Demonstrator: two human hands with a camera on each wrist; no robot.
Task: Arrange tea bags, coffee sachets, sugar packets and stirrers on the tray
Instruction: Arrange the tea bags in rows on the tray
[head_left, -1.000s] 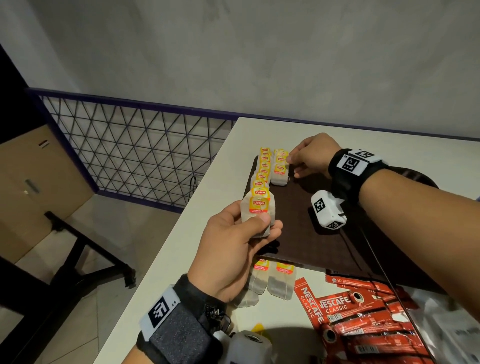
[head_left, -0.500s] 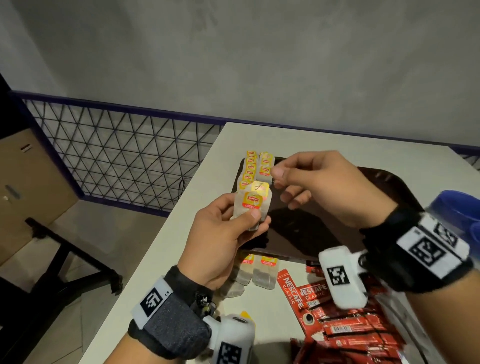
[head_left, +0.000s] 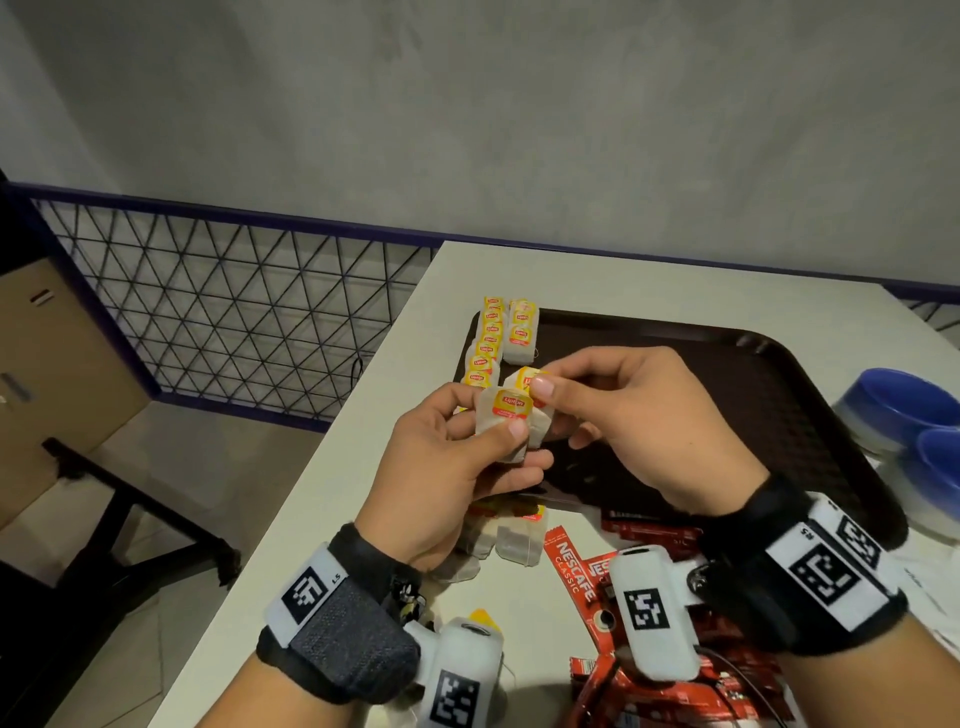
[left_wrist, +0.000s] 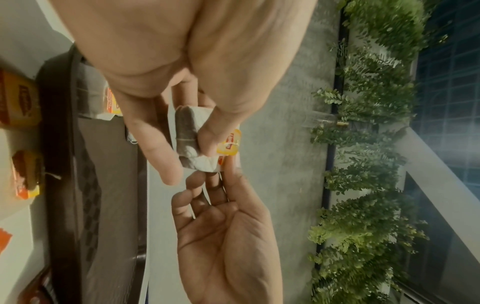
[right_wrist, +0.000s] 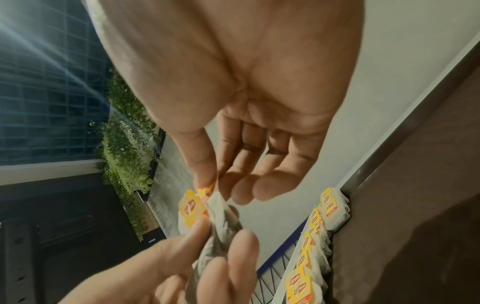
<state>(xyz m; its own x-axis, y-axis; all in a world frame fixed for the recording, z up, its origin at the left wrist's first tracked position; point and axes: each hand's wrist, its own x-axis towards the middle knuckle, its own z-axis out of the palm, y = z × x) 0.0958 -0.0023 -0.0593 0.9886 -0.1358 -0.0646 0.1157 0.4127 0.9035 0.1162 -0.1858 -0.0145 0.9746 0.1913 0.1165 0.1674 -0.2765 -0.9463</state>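
Note:
My left hand (head_left: 519, 447) grips a small stack of Lipton tea bags (head_left: 506, 410) above the near left corner of the dark brown tray (head_left: 727, 374). My right hand (head_left: 545, 382) pinches the yellow tag of the rear tea bag (head_left: 524, 376) in that stack between thumb and forefinger. The left wrist view shows the stack (left_wrist: 187, 131) edge-on between my fingers. In the right wrist view the pinched tag (right_wrist: 205, 192) sits at my fingertips. Two rows of tea bags (head_left: 491, 343) lie at the tray's far left corner. Red Nescafe coffee sachets (head_left: 571, 566) lie on the table near me.
Loose tea bags (head_left: 519, 535) lie on the white table (head_left: 363, 519) under my left hand. Blue bowls (head_left: 904, 405) stand to the right of the tray. The table's left edge drops to a wire mesh railing (head_left: 234, 312) and the floor.
My right hand has come back from the rows at the tray's far corner to the stack in my left hand and now pinches a tag. The left hand has risen slightly.

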